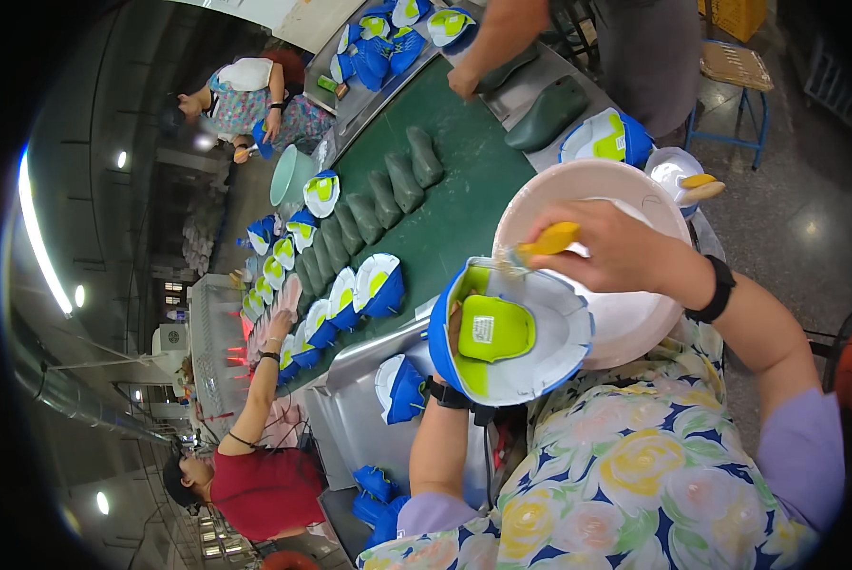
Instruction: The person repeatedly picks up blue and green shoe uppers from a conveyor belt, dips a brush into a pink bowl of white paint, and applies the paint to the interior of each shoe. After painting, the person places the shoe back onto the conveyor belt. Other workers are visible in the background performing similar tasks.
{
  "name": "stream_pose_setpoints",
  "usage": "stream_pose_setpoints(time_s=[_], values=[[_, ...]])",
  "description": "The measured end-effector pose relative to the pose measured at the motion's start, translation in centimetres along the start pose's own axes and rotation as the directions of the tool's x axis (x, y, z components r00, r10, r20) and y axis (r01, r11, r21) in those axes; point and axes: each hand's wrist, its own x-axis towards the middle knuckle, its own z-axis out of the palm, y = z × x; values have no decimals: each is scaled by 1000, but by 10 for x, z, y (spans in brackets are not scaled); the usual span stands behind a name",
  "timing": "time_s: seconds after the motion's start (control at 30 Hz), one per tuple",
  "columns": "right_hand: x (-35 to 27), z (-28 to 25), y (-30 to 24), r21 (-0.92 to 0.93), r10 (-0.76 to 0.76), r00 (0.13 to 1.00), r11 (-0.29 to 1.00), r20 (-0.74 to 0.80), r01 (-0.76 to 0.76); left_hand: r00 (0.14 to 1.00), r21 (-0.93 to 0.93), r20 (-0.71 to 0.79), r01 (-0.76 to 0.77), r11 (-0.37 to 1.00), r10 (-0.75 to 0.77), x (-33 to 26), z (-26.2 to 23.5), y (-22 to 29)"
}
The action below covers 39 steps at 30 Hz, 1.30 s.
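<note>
- Blue-and-white shoe upper (511,332), lime lining showing, sits turned open over the left hand (456,332); that hand is mostly hidden inside it, so whether its grip is spread or pressed together cannot be told.
- Right hand (608,249) pinches a yellow-handled brush (540,241), fingers pressed together round the handle, bristles touching the upper's top rim.
- Just behind the upper, a pale pink basin (635,323) rests near the person's lap, the right hand directly above it.
- Step in hand, as I judge it: brushing a coat, likely glue, along the upper's inner edge.
- Next move seems to call for a steady left hold while the brush follows the rim round, keeping off the lime lining.
- Green surface (464,199) carries a row of grey-green lasts (388,195) and more uppers (355,290) lying in a line.
- Another hand (462,82) rests at the far edge of the surface; a person in red (260,489) reaches toward the uppers from the left.
- Second small tub with a brush (684,179) stands beside the basin.
</note>
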Motion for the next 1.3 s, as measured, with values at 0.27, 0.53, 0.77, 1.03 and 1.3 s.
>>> stream_pose_setpoints(time_s=[0.27,0.53,0.77,1.03,1.3], values=[[7,2,22,-131,475,873,877,107,-461,992,-20,-42,-119,993,118,16,-42,-1],[-24,-10,20,269,714,693,652,95,-709,899,278,-308,-230,933,313,86,-146,30],[-43,-2,30,235,767,609,565,205,-791,891,275,-381,-143,951,244,170,-200,42],[-50,-10,74,11,745,642,651,182,-759,853,915,-182,-36,402,490,34,-268,136],[-18,72,70,-160,603,679,785,420,-598,851,845,-343,464,-264,398,-114,-214,14]])
